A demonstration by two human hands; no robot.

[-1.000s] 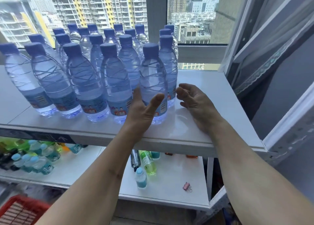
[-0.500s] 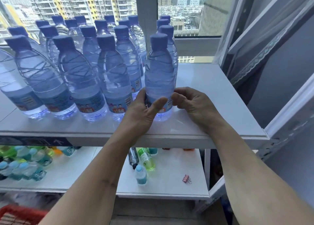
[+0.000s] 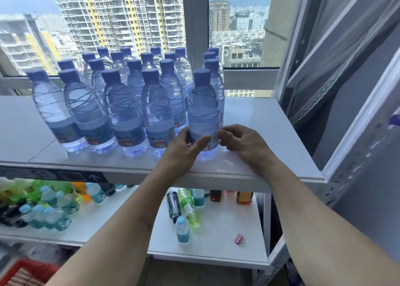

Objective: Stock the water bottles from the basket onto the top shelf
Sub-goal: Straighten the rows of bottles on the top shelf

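Several clear water bottles with blue caps stand in rows on the white top shelf (image 3: 259,121). The front-right water bottle (image 3: 202,108) stands upright near the shelf's front edge, a small gap from its row. My left hand (image 3: 184,151) wraps its lower left side, thumb across the label. My right hand (image 3: 242,143) has curled fingers, its fingertips against the bottle's lower right side. A corner of the red basket (image 3: 23,272) shows at the bottom left.
The lower shelf (image 3: 227,242) holds several small coloured bottles, some lying down, and a pink binder clip (image 3: 239,239). A window is behind the top shelf. A grey shelf upright (image 3: 346,177) and a curtain stand at the right. Bare shelf surface lies right of the bottles.
Both hands went from open in front of the row to closing around the front-right bottle. The camera view has risen and shifted slightly.
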